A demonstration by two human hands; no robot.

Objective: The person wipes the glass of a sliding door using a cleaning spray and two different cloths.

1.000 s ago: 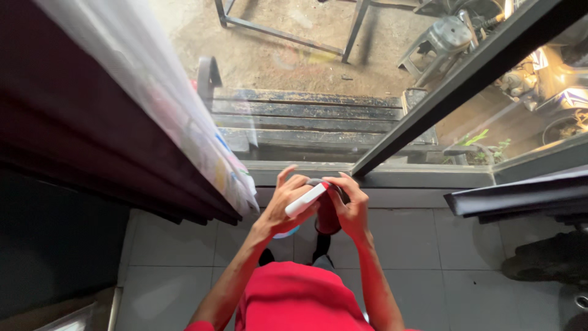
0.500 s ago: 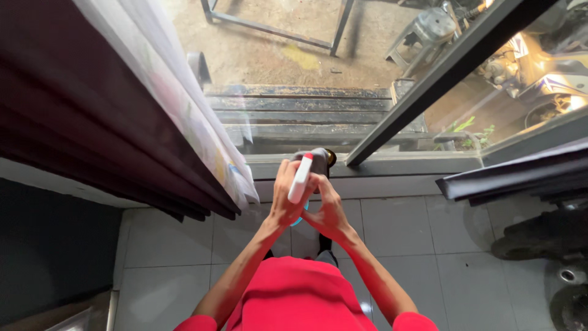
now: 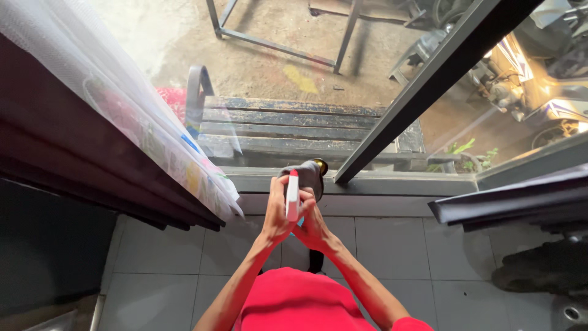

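The white spray bottle is standing almost upright between the 2 hands, its slim flat body showing edge-on and its red tip pointing up toward the window sill. Just behind its top, a grey cloth is bunching up, touching the bottle's upper end and lying against the sill, its folds partly hiding a small brass-coloured round piece at its right edge.
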